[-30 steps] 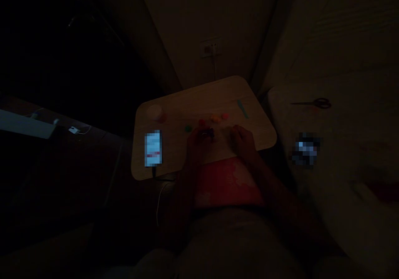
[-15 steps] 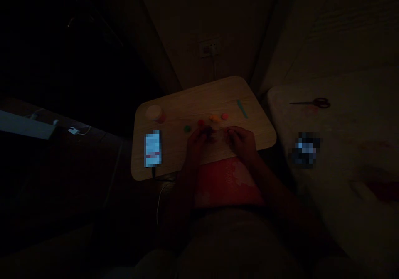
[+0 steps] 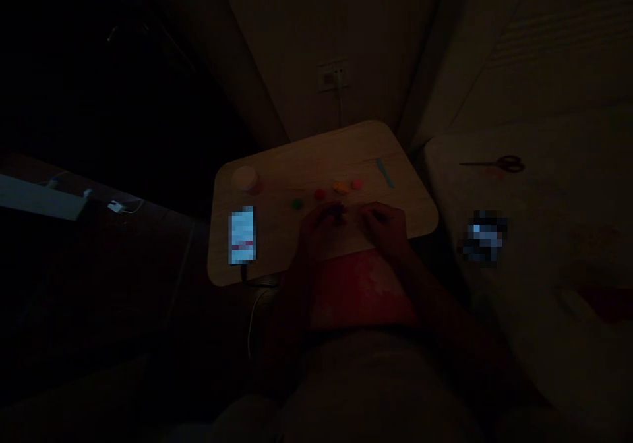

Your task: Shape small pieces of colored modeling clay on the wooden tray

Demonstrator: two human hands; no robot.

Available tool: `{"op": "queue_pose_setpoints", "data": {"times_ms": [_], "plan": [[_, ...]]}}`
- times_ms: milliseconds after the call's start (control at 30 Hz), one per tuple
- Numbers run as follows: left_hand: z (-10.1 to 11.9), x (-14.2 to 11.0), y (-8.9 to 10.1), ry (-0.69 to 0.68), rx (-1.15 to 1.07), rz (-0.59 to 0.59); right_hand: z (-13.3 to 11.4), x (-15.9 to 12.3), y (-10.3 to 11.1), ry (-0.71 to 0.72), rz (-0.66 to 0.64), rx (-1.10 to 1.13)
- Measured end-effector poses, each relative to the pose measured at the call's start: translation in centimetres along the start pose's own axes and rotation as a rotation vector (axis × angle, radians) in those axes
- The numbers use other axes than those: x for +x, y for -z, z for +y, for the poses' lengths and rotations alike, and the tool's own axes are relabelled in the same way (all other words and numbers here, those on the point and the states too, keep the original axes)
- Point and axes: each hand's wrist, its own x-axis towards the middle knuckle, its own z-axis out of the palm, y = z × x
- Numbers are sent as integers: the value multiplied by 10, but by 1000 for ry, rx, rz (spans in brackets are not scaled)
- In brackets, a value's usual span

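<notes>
In dim light, my left hand (image 3: 315, 227) is over the near part of a small wooden table (image 3: 281, 159), its fingers curled together. What they hold, if anything, is too dark to make out. To its right, my right hand (image 3: 388, 225) is closed in a pinch, its contents hidden. Beyond the hands lie small coloured lumps: a green lump (image 3: 297, 204), a red lump (image 3: 320, 194), an orange-yellow lump (image 3: 341, 188) and a pink lump (image 3: 357, 184). A blue-green flat stick (image 3: 384, 173) rests farther right on the table.
A lit phone (image 3: 242, 235) with a cable lies on the table's left side, near a pale-lidded tub (image 3: 246, 179). Scissors (image 3: 502, 163) and a blurred dark object (image 3: 484, 237) rest on the pale surface at right. A wall socket (image 3: 333, 76) holds a plugged cord.
My left hand has shifted slightly right and its fingers have drawn in. The right hand stays nearly in place, and the lumps have not moved.
</notes>
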Motion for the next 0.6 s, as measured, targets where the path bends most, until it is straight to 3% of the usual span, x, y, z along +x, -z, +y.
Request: {"op": "queue_pose_setpoints", "data": {"times_ms": [167,400,600], "plan": [[0,0,0,9,34,0,7,-1,-3,-50,-21,80],[1,2,1,-2,56,6,8,0,-3,9,-43,63],[1,2,1,-2,65,12,8,-1,-4,-61,-6,91]]}}
